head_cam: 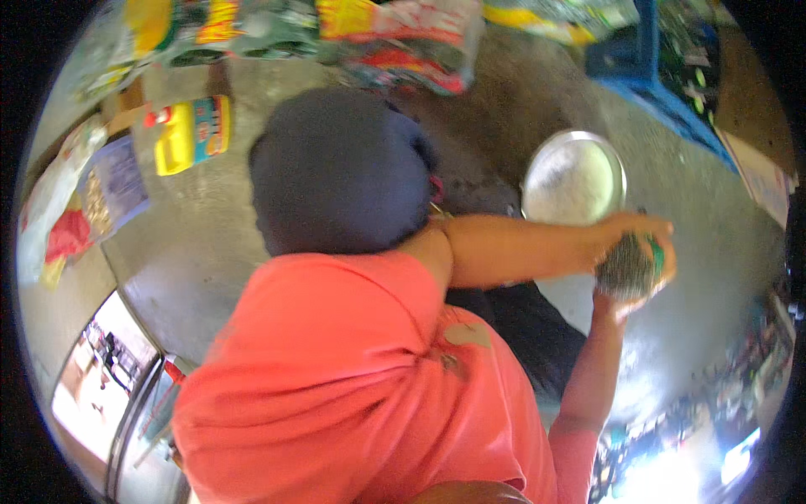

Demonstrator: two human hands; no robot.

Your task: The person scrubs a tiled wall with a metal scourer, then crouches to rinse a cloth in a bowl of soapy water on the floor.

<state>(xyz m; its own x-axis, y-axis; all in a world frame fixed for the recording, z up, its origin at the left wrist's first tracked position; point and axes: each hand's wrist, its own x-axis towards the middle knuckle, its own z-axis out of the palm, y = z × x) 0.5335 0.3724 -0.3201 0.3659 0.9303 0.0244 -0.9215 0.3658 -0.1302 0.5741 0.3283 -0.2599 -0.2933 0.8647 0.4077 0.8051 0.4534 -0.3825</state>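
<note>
My left arm reaches across to the right. At its end, my left hand (666, 242) curls round the far side of a dark grey-green rounded object (624, 268) with a bright green part, blurred and too unclear to name. From below, my right hand (630, 307) cups the same object and is partly hidden by it. Just beyond my left wrist stands a round metal-rimmed basin (573, 179) with pale whitish contents. A large rounded dark blue form (340, 170), perhaps a cloth-covered knee, bulges beside my left arm.
Bright printed plastic packs (409, 38) line the far side. A yellow jug (176, 138) with a red cap stands at left, near a bluish tub (129, 179). At upper right is a blue crate (661, 101). A doorway (104, 378) opens at lower left; blurred clutter fills the right rim.
</note>
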